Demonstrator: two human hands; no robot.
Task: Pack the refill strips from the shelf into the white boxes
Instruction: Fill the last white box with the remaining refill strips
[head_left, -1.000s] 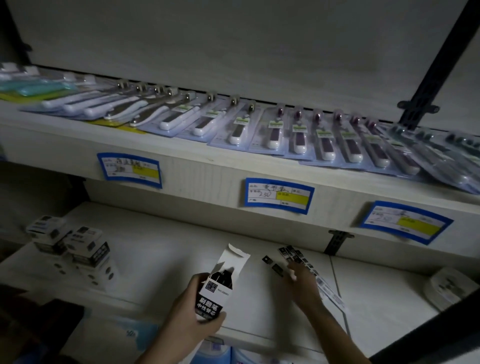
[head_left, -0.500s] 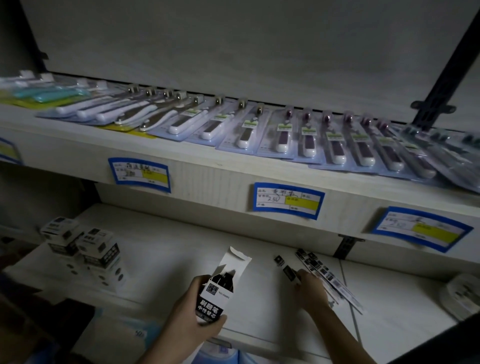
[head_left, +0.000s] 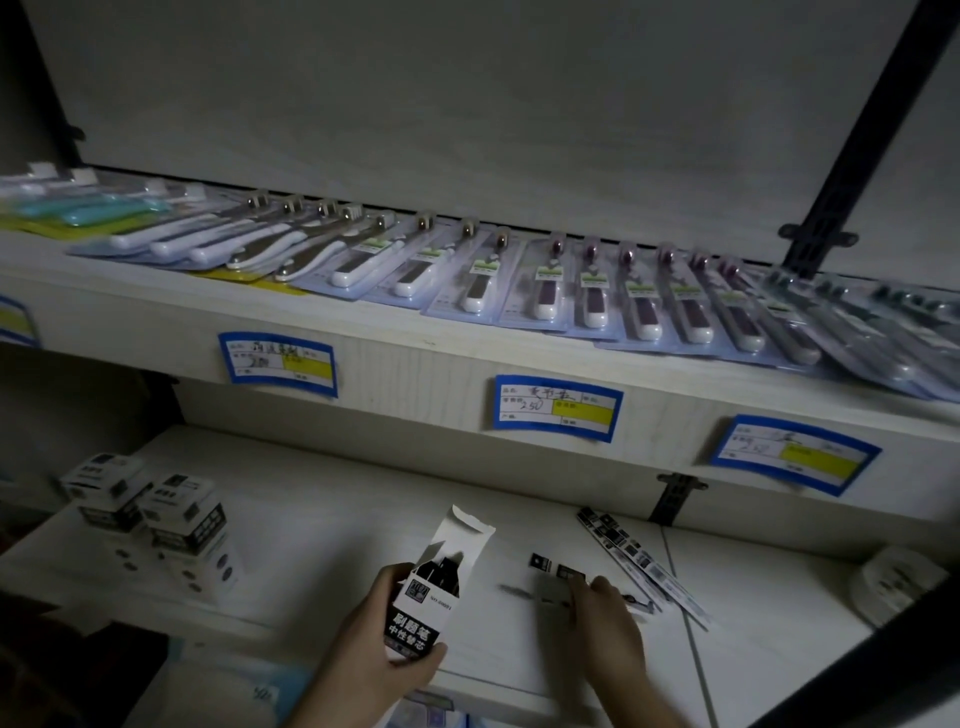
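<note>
Left hand clamped round box, flap up, mouth open. Right hand down on strip, just right of box; pinch not discernible. Strips: light, thin, bendy; best taken mid-length. Since earlier frame: right hand drawn nearer box.

Fingertips of right hand hidden behind knuckles; grip on refill strips unclear. Price labels too blurred to read.
</note>
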